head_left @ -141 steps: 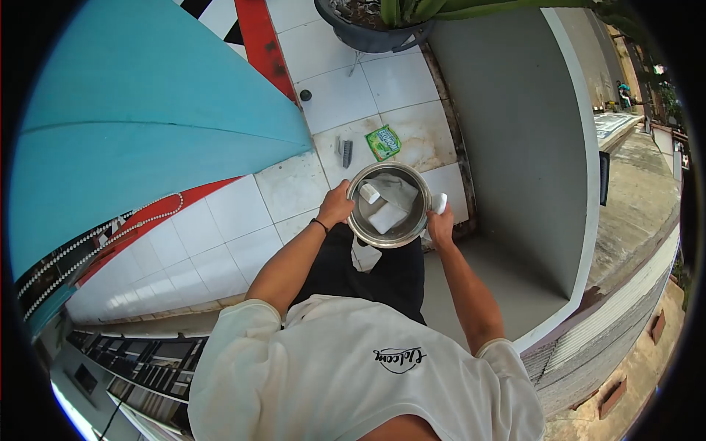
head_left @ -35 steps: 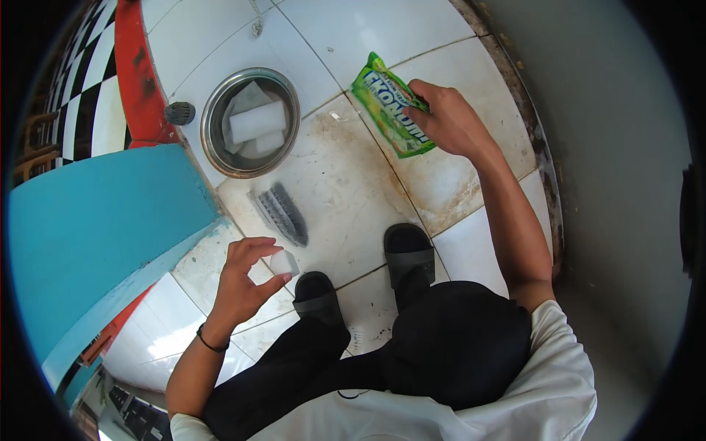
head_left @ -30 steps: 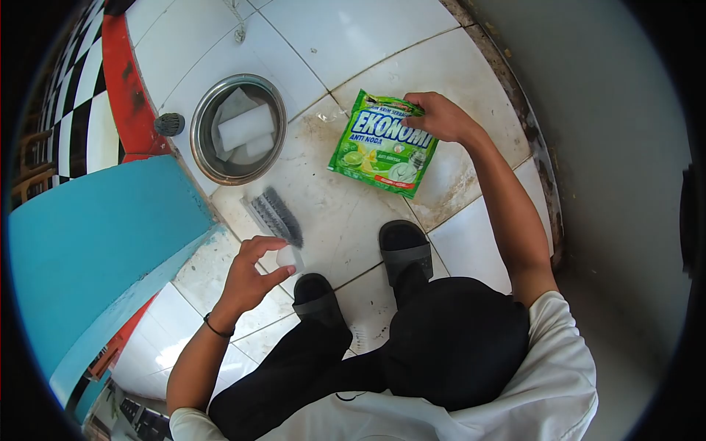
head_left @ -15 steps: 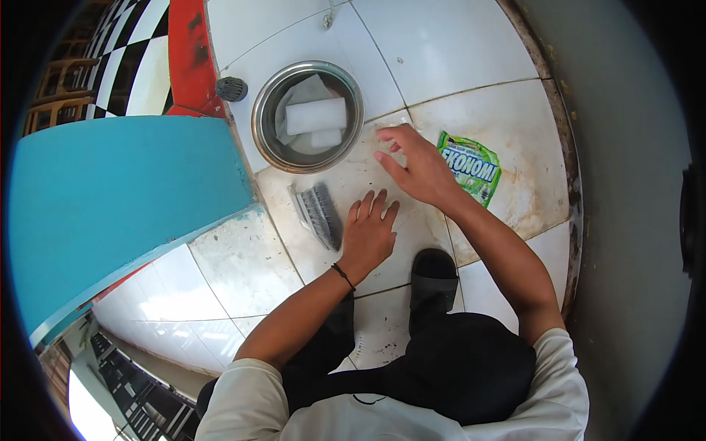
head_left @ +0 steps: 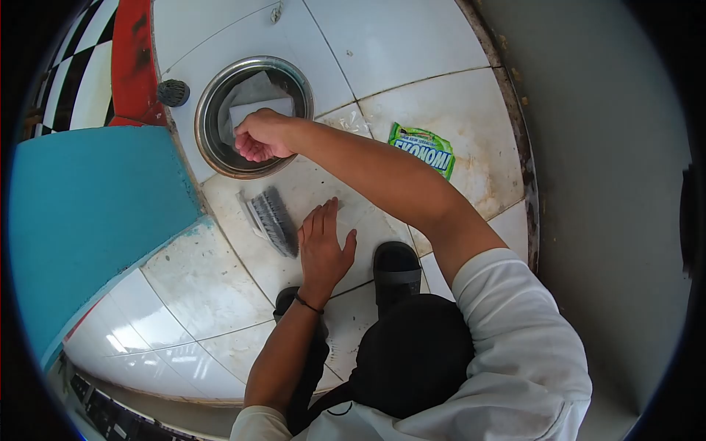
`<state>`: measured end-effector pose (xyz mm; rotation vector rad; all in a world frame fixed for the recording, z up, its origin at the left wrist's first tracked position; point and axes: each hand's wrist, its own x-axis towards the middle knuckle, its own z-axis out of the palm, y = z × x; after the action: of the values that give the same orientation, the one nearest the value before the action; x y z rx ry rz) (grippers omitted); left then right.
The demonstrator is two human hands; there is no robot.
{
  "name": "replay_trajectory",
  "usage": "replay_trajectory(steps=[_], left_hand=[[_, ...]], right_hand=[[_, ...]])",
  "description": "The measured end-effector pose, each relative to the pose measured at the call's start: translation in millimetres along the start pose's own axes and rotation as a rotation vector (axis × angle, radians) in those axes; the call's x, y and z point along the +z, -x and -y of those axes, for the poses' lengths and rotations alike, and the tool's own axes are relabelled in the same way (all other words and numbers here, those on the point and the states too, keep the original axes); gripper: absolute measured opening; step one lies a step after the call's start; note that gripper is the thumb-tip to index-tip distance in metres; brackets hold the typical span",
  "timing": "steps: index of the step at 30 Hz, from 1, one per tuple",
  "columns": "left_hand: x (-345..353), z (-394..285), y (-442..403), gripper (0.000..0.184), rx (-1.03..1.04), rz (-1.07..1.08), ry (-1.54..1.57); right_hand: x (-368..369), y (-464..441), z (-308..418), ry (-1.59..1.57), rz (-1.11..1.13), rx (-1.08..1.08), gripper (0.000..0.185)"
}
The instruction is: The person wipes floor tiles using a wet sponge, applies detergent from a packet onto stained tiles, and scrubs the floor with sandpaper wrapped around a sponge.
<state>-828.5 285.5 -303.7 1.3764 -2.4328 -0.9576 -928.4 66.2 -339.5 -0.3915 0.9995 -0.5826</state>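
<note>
My right hand [head_left: 265, 135] reaches over the metal bowl [head_left: 205, 144], fingers curled inward; whatever they may hold is hidden. Just behind it inside the bowl lies a white sponge-like block [head_left: 251, 110], partly covered by the hand, against a greyish sheet or cloth [head_left: 250, 90]. My left hand [head_left: 322, 239] is low over the tiles with its fingers stretched out and nothing in it. Left of those fingers lies a scrub brush [head_left: 273, 220] with grey bristles, on its side. A green "Ekonomi" packet [head_left: 425, 149] rests on the floor beyond my right forearm.
A small dark round scourer-like object [head_left: 173, 92] sits by the red wall base [head_left: 133, 66]. To the left stands a turquoise partition [head_left: 103, 220]; a grey wall [head_left: 588, 147] bounds the right. Brown stains mark the white floor tiles [head_left: 482, 158]. My sandal [head_left: 397, 268] is near the left hand.
My right hand has moved left, from above the floor to over the bowl, and its fingers have curled in. My left hand stays near the brush, fingers still extended. The view has shifted right.
</note>
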Motion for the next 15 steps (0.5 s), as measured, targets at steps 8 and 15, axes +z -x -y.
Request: replay_trajectory(steps=[8, 15], left_hand=[[74.9, -39.6, -78.3, 0.058, 0.14, 0.187, -0.014], [125.9, -63.5, -152.4, 0.05, 0.324, -0.139, -0.332]], right_hand=[[-53.9, 136.2, 13.3, -0.393, 0.075, -0.172, 0.033], [-145.5, 293.0, -35.9, -0.45, -0.482, -0.372, 0.04]])
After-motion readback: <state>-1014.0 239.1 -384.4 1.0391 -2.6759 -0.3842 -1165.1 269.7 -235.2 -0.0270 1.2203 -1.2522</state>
